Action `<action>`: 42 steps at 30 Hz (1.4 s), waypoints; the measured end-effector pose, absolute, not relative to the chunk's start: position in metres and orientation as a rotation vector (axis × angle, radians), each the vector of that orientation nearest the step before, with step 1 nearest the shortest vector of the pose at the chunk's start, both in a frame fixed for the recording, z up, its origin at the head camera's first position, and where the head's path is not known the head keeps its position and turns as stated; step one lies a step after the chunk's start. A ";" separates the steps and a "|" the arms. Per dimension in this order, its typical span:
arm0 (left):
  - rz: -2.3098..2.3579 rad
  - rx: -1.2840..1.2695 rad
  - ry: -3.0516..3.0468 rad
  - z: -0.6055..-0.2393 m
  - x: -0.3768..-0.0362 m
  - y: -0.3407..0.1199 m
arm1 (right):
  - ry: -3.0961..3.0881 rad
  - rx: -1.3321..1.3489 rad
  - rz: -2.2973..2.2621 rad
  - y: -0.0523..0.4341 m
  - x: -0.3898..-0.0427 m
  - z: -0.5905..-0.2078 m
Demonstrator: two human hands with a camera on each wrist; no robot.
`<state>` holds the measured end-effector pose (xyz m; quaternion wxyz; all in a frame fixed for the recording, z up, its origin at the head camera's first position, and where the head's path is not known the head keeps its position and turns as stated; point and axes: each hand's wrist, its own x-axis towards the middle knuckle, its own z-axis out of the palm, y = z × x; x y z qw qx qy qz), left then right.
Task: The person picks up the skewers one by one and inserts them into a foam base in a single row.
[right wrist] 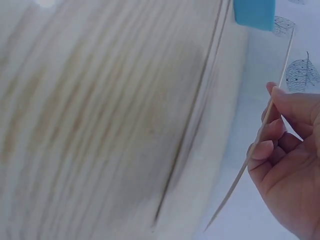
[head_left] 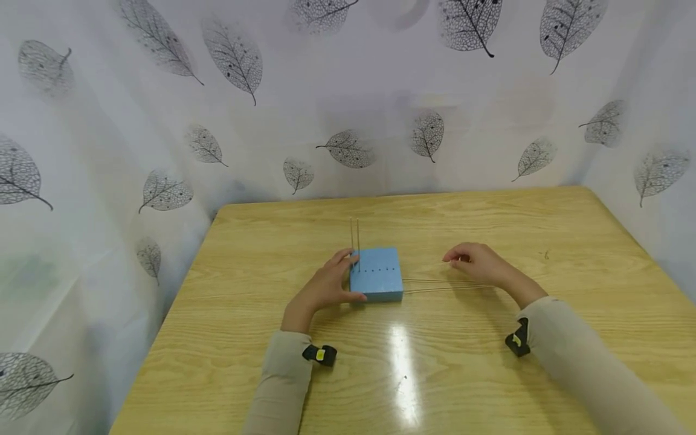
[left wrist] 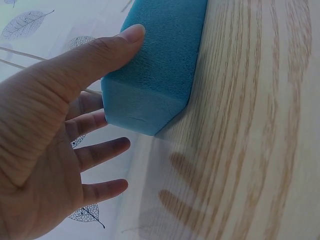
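A blue foam block (head_left: pixel 380 284) lies on the table with a row of small holes across its top. Two thin wooden skewers (head_left: pixel 358 238) stand upright at its left end. My left hand (head_left: pixel 325 285) grips that end, its thumb (left wrist: pixel 117 47) against the near side and a forefinger toward the far corner; the other fingers are spread. Off to the right of the block, my right hand (head_left: pixel 478 264) is raised over the table. Between thumb and fingers it pinches another wooden skewer (right wrist: pixel 235 185), slanted in the right wrist view and hard to see from the head.
More skewers (head_left: pixel 435 290) lie on the wooden table (head_left: pixel 261 241) to the right of the block, running beneath my right hand. Behind the table hangs a white curtain (head_left: pixel 375 90) with a leaf print, which also covers both sides.
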<state>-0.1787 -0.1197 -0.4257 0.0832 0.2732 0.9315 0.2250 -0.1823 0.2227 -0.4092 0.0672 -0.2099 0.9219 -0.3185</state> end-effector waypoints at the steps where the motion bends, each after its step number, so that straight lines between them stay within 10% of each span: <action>1: 0.676 0.817 2.777 -0.426 -0.179 -0.119 | 2.780 -0.639 -0.965 0.223 -0.182 -0.408; 42: 0.680 0.794 2.769 -0.420 -0.179 -0.118 | 2.448 -0.855 -1.828 0.127 -0.183 -0.346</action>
